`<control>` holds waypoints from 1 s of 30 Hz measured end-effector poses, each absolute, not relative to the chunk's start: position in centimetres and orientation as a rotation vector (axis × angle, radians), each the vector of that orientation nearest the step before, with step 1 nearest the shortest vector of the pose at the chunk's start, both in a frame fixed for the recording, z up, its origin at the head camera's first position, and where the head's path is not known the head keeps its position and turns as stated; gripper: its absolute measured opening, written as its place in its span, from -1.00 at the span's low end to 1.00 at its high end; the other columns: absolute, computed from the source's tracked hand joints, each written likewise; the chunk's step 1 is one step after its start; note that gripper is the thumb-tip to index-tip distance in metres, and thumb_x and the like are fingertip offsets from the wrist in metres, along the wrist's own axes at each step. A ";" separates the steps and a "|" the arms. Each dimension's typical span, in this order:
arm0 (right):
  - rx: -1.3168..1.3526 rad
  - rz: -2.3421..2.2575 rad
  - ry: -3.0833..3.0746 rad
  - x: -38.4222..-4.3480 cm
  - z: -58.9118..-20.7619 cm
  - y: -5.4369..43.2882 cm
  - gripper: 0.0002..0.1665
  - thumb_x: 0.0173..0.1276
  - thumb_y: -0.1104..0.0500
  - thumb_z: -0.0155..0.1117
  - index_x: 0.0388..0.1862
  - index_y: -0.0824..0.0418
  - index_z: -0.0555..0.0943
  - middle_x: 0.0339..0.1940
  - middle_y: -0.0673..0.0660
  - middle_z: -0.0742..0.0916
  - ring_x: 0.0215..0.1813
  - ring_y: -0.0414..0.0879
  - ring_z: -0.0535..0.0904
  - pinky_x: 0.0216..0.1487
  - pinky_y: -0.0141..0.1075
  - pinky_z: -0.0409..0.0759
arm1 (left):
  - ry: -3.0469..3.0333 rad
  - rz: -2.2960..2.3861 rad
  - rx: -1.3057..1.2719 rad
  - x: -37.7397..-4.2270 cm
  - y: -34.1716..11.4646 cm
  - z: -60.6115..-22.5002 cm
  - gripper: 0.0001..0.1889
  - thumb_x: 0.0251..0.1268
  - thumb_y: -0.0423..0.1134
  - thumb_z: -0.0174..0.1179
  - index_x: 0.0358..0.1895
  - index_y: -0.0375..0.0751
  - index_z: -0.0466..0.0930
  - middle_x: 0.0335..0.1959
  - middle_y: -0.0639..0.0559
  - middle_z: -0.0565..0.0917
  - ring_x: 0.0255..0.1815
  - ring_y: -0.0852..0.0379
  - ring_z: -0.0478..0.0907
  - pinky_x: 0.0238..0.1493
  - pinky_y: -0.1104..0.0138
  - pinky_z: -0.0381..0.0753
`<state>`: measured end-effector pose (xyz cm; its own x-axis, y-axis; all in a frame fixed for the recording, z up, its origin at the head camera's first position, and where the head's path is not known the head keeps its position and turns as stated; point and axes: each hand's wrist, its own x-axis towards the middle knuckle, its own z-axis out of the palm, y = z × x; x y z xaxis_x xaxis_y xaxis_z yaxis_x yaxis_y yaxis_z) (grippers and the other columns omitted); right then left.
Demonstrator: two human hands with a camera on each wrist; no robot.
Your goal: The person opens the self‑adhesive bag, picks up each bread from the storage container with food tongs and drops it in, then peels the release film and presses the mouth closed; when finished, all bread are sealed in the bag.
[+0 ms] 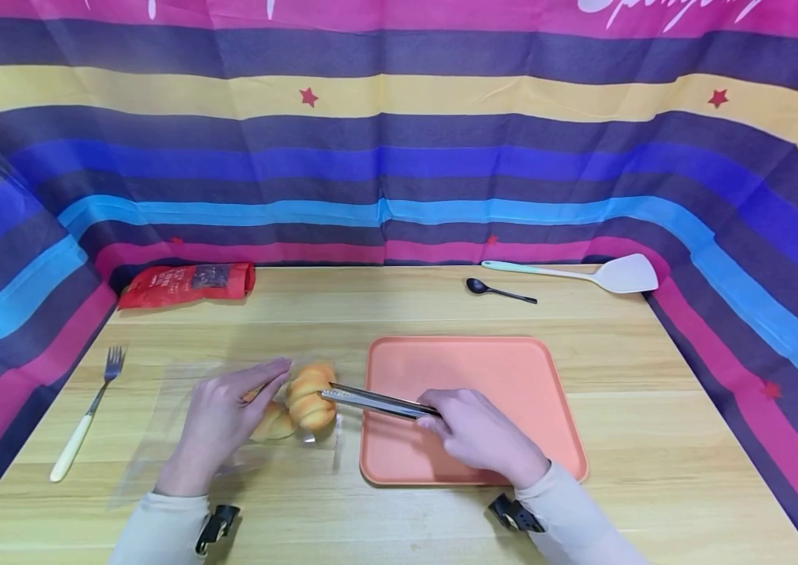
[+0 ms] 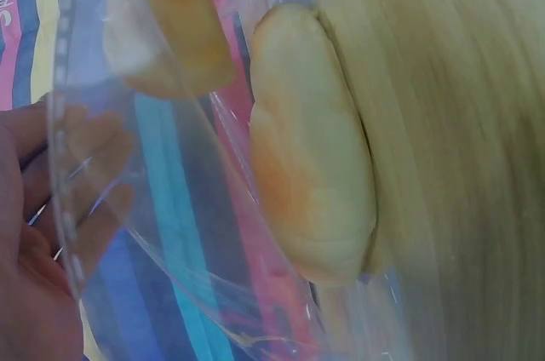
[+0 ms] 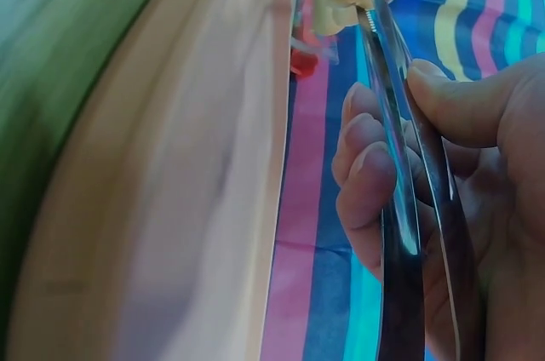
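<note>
My right hand (image 1: pixel 472 431) grips metal tongs (image 1: pixel 377 402), thumb on one arm and fingers on the other. The tongs' tips pinch the side of a golden bread roll with ridges (image 1: pixel 310 396). Beside that roll, a second bread roll (image 2: pixel 311 148) lies on the clear plastic bag (image 1: pixel 158 428) over the table. My left hand (image 1: pixel 222 412) arches above the bag with its fingers fairly straight. In the left wrist view those fingers show through the bag's film, with another piece of bread (image 2: pixel 170 29) above them.
A pink tray (image 1: pixel 455 361) lies under the right hand. A fork (image 1: pixel 91 408) is at the left, a red packet (image 1: pixel 190 284) at the back left. A black spoon (image 1: pixel 497 290) and a spatula (image 1: pixel 582 273) lie at the back right. Striped cloth (image 1: pixel 441 161) walls the table.
</note>
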<state>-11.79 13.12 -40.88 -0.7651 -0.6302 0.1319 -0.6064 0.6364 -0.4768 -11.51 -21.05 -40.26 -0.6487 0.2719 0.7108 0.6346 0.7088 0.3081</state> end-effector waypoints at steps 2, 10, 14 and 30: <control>-1.056 -0.786 2.788 -11.9 -40.9 12.8 -0.89 0.44 0.07 0.26 -0.32 0.00 0.56 -0.57 -0.18 0.48 -0.55 -0.29 0.38 -0.50 -0.40 0.45 | -2.262 -0.724 -0.692 -11.5 -21.0 -40.2 -0.75 0.03 -0.42 0.41 -0.15 -0.25 0.78 -0.22 -0.06 0.76 -0.33 -0.07 0.74 -0.40 0.06 0.68; -1.056 -0.788 2.735 -12.1 -41.0 11.9 -0.87 0.45 0.10 0.25 -0.34 0.03 0.55 -0.63 -0.15 0.43 -0.57 -0.28 0.35 -0.50 -0.39 0.45 | -2.245 -0.736 -0.711 -11.5 -20.8 -40.1 -0.80 0.30 -0.20 0.30 -0.14 -0.24 0.77 -0.21 -0.07 0.76 -0.33 -0.08 0.74 -0.38 0.08 0.69; -1.059 -0.776 2.741 -12.2 -40.9 11.5 -0.89 0.45 0.09 0.25 -0.30 0.04 0.57 -0.63 -0.15 0.43 -0.57 -0.28 0.35 -0.49 -0.40 0.45 | -2.237 -0.751 -0.733 -11.5 -20.6 -40.0 -0.68 0.44 -0.07 0.17 -0.14 -0.27 0.77 -0.20 -0.09 0.76 -0.32 -0.09 0.74 -0.35 0.11 0.69; -1.066 -0.810 2.699 -12.2 -40.4 10.4 -0.91 0.44 0.08 0.26 -0.27 0.05 0.60 -0.59 -0.16 0.49 -0.56 -0.28 0.38 -0.52 -0.40 0.46 | -2.271 -0.817 -0.756 -11.5 -20.4 -40.0 -0.66 -0.05 -0.54 0.41 -0.11 -0.32 0.75 -0.13 -0.13 0.74 -0.24 -0.12 0.73 -0.23 0.19 0.67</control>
